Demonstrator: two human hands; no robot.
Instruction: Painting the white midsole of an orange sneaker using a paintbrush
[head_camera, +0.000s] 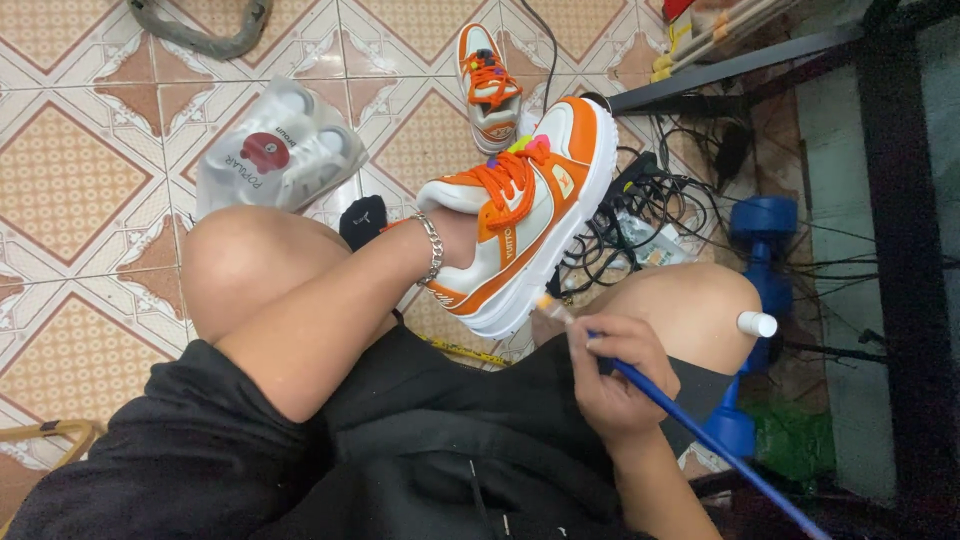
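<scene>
Two hands engaged: our left hand (455, 235), hidden inside the orange-and-white sneaker (525, 215); our right hand (610, 375) pinches a blue-handled brush (700, 430) at its sole edge — painting; next, steady strokes.

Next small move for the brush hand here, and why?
Probably ease the brush tip up onto the sneaker's white sole edge. The right hand holds the blue-handled brush with its tip just short of the sole, while the left hand, hidden inside the orange-and-white sneaker, holds it sole-side toward the brush.
</scene>
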